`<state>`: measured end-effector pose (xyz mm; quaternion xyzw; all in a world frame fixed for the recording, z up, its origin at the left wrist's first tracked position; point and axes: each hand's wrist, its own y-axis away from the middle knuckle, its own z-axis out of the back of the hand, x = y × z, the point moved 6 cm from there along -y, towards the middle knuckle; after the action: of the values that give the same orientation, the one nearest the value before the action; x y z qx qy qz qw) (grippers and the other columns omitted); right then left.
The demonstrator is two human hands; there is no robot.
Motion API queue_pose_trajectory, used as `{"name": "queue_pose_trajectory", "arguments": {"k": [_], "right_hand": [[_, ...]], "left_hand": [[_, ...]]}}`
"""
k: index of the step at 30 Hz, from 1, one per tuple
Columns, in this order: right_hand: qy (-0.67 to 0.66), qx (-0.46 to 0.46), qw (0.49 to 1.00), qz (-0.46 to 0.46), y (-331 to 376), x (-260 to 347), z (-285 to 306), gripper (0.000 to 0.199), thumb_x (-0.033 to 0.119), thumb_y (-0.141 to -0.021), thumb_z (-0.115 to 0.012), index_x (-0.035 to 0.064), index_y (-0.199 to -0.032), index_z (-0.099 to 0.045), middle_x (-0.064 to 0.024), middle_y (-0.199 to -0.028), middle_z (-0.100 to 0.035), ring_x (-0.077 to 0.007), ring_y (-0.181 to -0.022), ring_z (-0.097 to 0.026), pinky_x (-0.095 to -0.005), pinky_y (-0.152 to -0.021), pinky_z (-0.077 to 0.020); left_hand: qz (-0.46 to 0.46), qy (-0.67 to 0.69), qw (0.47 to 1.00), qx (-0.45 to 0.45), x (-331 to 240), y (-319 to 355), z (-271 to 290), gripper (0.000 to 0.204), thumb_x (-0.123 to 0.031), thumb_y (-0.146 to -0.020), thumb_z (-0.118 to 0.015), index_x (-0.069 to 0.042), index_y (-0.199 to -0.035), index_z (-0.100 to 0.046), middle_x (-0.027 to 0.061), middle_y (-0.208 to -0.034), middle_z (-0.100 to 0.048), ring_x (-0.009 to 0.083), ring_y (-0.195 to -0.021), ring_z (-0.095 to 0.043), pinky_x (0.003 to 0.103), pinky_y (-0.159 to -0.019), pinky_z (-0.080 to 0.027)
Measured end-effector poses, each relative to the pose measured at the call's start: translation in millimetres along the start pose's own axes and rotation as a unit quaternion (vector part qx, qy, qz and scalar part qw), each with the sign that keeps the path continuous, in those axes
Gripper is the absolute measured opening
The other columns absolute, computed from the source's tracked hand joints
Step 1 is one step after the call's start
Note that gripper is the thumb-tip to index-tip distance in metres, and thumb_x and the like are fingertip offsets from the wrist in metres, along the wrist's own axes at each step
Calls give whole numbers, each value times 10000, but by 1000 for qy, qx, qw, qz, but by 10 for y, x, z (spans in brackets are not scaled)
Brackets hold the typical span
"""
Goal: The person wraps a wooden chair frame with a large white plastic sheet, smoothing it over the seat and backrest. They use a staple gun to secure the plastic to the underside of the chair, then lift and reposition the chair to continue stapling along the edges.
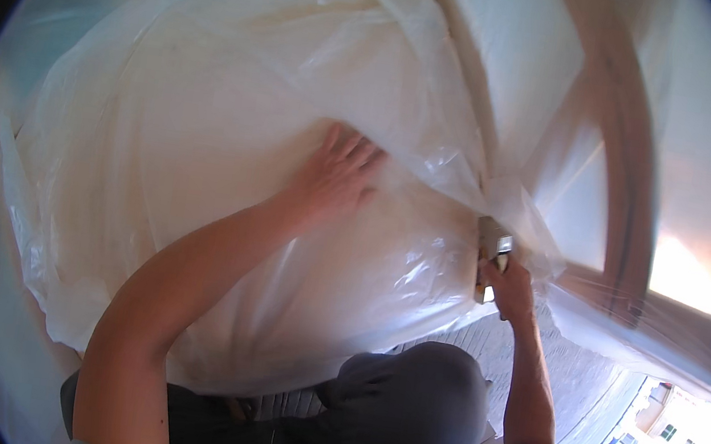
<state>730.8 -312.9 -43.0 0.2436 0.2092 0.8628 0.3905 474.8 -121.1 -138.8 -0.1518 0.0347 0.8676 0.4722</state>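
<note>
Passage: runs over plastic sheet (164,107), far left of left hand (340,171). Obstacles: wooden beam (633,196) stands right; bent knee (417,405) blocks near side; metal hand tool (492,238) occupies sheet's right edge.

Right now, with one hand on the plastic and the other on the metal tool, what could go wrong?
The plastic sheet, loosely creased near the metal hand tool in the right hand, could bunch or tear there. If the left hand, resting on the sheet, slides, wrinkles might spread. The bent knee, near the sheet's lower edge, might drag it.
</note>
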Motion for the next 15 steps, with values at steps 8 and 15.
{"name": "queue_pose_trajectory", "arguments": {"k": [8, 15], "right_hand": [[49, -41, 998, 14, 265, 314, -13, 403, 362, -874, -649, -26, -984, -643, -196, -786, -674, -335, -726, -653, -428, -720, -497], [-67, 61, 995, -35, 683, 416, -283, 372, 290, -884, -661, -54, -1023, -644, -107, -794, -681, -143, -710, -579, -339, -679, -480]], "left_hand": [[-82, 65, 994, -10, -379, 267, 23, 603, -408, -926, -544, -85, -1430, -467, 124, -1572, -319, 296, -1467, -248, 539, -1181, -198], [-135, 82, 986, 46, -664, 666, -57, 638, -412, -899, -591, -38, -1402, -473, 139, -1541, -357, 289, -1457, -265, 508, -1173, -205]]}}
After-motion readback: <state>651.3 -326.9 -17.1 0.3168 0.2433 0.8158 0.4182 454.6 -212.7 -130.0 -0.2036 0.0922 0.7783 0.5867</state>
